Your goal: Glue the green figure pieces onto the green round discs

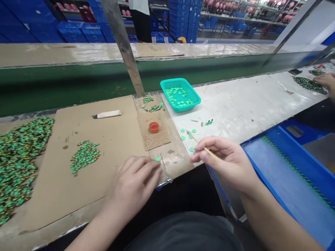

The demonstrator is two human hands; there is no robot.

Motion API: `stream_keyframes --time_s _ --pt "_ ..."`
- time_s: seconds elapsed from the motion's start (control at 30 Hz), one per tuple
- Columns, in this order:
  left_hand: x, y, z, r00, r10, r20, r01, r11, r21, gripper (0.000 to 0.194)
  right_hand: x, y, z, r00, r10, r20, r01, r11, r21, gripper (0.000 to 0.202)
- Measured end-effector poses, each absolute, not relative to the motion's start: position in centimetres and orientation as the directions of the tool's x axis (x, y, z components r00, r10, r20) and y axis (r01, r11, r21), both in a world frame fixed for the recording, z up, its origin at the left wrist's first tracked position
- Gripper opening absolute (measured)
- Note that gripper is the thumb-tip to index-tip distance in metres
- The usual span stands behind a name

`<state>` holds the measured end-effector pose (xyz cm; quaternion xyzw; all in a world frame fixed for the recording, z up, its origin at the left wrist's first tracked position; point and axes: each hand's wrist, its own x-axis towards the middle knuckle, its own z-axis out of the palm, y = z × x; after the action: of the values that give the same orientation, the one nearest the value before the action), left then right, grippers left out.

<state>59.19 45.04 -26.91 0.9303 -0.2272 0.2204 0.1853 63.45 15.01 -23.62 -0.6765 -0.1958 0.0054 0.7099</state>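
Observation:
My left hand is low over the table's near edge, its fingers bent together at a small green disc that shows at the fingertips. A thin wooden stick is pinched in my right hand, its far end pointing down and left to a dark tip near several loose green discs. A small red cup stands on a piece of textured cardboard between the hands, farther back. Small green and gold pieces lie behind the cup.
A teal basket of green discs stands at the back. On the left are a cardboard sheet, a small pile of green-gold pieces, a large heap and a pale-handled brush. Blue bins stand lower right; another person's hand is far right.

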Motion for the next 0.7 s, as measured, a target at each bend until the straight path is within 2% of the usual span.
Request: stream_keyframes --time_s 0.1,0.2,0.37,0.5,0.57,0.7 --pt "58.4 45.3 -27.2 0.745 -0.438 0.503 -0.559 -0.822 0.111 0.016 64.8 16.6 -22.7 0.877 0.214 0.431 0.465 -0.151 -0.872 0.019" --pt "58.3 45.9 -27.7 0.731 -0.482 0.484 -0.59 -0.802 0.092 0.022 66.1 18.3 -22.5 0.819 0.272 0.506 0.571 -0.285 -0.77 0.027" --pt "58.6 46.3 -28.7 0.729 -0.495 0.472 -0.592 -0.803 0.071 0.033 67.4 19.8 -23.2 0.77 0.444 0.458 0.626 -0.386 -0.678 0.019" --pt "58.5 46.5 -29.0 0.731 -0.479 0.486 -0.587 -0.804 0.09 0.033 67.5 19.9 -23.9 0.783 0.548 0.293 0.57 -0.447 -0.689 0.015" --pt "58.3 46.7 -29.2 0.721 -0.482 0.498 -0.599 -0.795 0.098 0.032 67.7 20.2 -24.1 0.807 0.534 0.252 0.526 -0.458 -0.716 0.017" --pt "57.7 46.9 -30.2 0.731 -0.45 0.514 -0.596 -0.787 0.158 0.032 68.9 22.0 -24.7 0.864 0.336 0.376 0.48 -0.321 -0.816 0.01"
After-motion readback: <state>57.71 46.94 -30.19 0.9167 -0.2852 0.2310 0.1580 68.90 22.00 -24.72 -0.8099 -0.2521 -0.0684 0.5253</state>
